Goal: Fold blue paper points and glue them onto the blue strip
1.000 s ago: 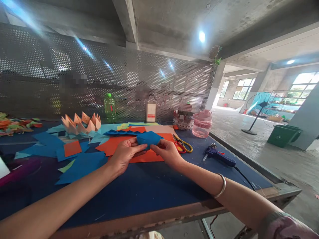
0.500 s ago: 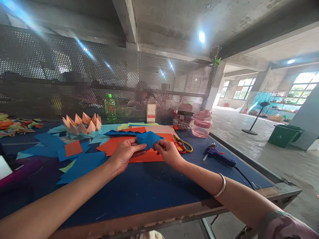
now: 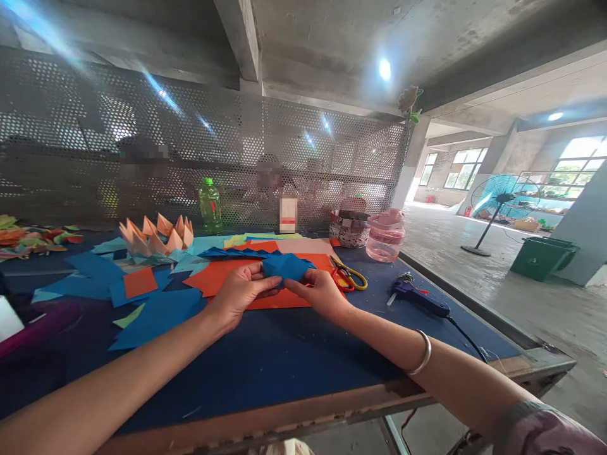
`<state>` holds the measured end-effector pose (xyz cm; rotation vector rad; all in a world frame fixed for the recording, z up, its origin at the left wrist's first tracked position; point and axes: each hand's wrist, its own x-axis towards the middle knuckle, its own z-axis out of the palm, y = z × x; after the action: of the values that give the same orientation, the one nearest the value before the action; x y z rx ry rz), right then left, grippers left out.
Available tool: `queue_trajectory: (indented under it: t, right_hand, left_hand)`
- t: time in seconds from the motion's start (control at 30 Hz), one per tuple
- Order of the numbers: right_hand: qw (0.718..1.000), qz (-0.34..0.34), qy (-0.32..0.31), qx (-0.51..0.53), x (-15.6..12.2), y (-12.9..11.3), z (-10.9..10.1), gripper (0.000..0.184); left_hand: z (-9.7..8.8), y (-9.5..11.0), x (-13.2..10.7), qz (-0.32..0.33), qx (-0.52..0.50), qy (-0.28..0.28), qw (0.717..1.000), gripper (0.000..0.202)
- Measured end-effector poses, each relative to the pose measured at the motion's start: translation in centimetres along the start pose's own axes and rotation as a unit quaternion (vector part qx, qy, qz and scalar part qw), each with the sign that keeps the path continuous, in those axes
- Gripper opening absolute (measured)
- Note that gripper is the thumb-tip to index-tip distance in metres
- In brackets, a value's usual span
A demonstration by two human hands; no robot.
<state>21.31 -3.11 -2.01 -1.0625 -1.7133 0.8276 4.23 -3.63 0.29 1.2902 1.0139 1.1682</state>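
Note:
Both my hands hold a piece of folded blue paper (image 3: 286,268) between fingers and thumbs, above the table. My left hand (image 3: 241,294) grips its left side, and my right hand (image 3: 317,293) pinches its right side. Beneath them lies a sheet of orange paper (image 3: 213,279). A long folded blue strip (image 3: 227,253) lies just beyond my hands. Left of them stands a peach paper lotus (image 3: 156,235) on pale blue paper. Loose blue sheets (image 3: 156,319) lie nearest my left forearm.
Red-handled scissors (image 3: 348,277) lie right of my right hand, with a blue hot glue gun (image 3: 420,300) beyond them. A green bottle (image 3: 210,206), woven pot (image 3: 349,229) and pink jar (image 3: 386,237) stand before a perforated metal screen (image 3: 327,158). Paper scraps (image 3: 28,239) lie far left.
The folded blue paper has shifted slightly right and looks more tightly pinched. My right hand has moved slightly toward my left hand.

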Motion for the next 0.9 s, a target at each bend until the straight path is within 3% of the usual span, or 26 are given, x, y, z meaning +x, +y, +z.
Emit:
queue_trajectory:
  t: [0.17, 0.4, 0.9]
  right_hand:
    - [1.000, -0.018, 0.001, 0.010, 0.09, 0.14, -0.06, 0.021]
    - [1.000, -0.024, 0.013, 0.009, 0.41, 0.73, -0.04, 0.025]
    - [0.998, -0.044, -0.007, 0.039, 0.13, 0.21, 0.04, 0.023]
  left_hand:
    - [-0.06, -0.18, 0.03, -0.006, 0.003, -0.019, 1.000, 0.040]
    - [-0.54, -0.72, 0.41, -0.099, 0.013, -0.048, 0.994, 0.029]
    - [0.01, -0.29, 0.17, -0.050, 0.064, -0.009, 0.997, 0.037]
